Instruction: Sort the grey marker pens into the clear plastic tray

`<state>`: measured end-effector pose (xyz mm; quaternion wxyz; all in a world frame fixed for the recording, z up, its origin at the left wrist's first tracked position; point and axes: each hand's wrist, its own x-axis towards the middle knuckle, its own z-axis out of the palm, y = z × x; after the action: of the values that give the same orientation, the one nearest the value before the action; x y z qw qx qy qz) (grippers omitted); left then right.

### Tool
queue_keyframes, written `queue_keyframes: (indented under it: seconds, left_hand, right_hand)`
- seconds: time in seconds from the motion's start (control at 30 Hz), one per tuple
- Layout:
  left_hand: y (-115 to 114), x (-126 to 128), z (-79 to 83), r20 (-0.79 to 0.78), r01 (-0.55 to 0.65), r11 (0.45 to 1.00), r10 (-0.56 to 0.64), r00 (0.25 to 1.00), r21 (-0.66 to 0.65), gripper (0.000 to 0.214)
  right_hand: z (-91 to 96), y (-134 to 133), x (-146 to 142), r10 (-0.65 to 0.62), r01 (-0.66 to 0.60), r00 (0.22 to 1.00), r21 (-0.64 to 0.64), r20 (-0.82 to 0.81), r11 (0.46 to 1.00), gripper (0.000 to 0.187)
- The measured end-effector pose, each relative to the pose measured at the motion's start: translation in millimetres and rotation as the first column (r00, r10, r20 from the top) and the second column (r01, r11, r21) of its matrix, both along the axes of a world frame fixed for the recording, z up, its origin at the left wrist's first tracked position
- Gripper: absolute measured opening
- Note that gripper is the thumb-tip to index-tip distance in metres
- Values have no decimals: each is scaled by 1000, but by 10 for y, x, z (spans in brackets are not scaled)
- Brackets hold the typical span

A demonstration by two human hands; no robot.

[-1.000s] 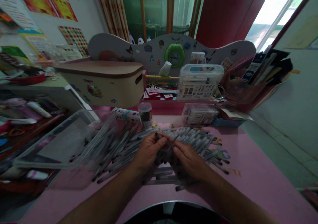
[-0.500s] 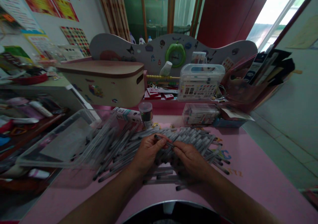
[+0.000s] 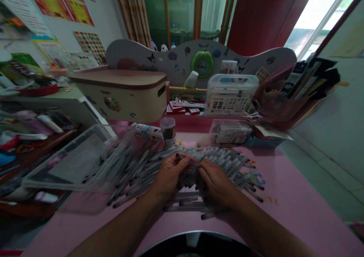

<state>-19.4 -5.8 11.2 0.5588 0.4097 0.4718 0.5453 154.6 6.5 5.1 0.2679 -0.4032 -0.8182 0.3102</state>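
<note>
Over the middle of the pink table, my left hand [image 3: 171, 172] and my right hand [image 3: 215, 179] hold one pen [image 3: 193, 163] between them. Its dark end points up and left past my left thumb, and my right fingers pinch the other end. Both hands are closed on it. Beneath and around them spreads a pile of clear pens [image 3: 224, 158] with dark ends, many lying side by side. A few loose pens [image 3: 189, 208] lie nearer to me, below my hands. The table surface directly under my palms is partly hidden.
A clear plastic bin [image 3: 65, 188] with pens in it stands on the left. Behind the pile are a clear jar [image 3: 167, 128], a small carton [image 3: 146, 131] and a clear box [image 3: 230, 131]. A dark rounded object [image 3: 196, 245] sits at the near edge of the pink table [image 3: 292, 219].
The view has shifted slightly, so the surroundings sit a little further right. Both hands keep their hold on the pen, in almost the same pose.
</note>
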Motion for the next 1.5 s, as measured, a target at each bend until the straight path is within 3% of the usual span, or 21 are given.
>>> queue_keyframes:
  seconds: [0.2, 0.4, 0.77, 0.97, 1.03, 1.13, 1.3, 1.4, 1.5]
  left_hand:
    - [6, 34, -54, 62, -22, 1000, 22, 998, -5, 28]
    - [1, 36, -51, 87, -37, 999, 37, 995, -12, 29]
    - [5, 35, -37, 92, -23, 1000, 24, 995, -11, 29]
    - [78, -87, 7, 168, -68, 997, 72, 983, -26, 32]
    - [100, -123, 2, 241, 4, 998, 11, 970, -62, 38]
    - [100, -147, -17, 368, 212, 969, -153, 917, -126, 44]
    - [41, -140, -45, 528, 560, 811, -405, 747, -169, 25]
    - [16, -130, -40, 574, 599, 780, -412, 708, -179, 18]
    - [11, -118, -23, 573, 536, 822, -350, 741, -192, 15]
  right_hand:
    - [-49, -27, -20, -107, 90, 977, 98, 187, 991, 23]
    - [-33, -50, -22, -74, 57, 974, 84, 212, 995, 26]
    - [6, -45, -6, -38, 44, 995, -67, 87, 997, 30]
    - [15, 35, 75, -193, 192, 981, -52, -20, 980, 29]
    - [4, 73, 101, -208, 200, 971, -75, -118, 977, 28]
    - [-17, 95, 113, -201, 179, 953, -112, -229, 978, 26]
    - [-12, 63, 85, -94, 53, 955, -150, -280, 987, 33]
    - [6, 59, 65, 22, -42, 966, -74, -256, 996, 21]
    - [7, 68, 60, -18, -4, 968, -88, -248, 996, 21]
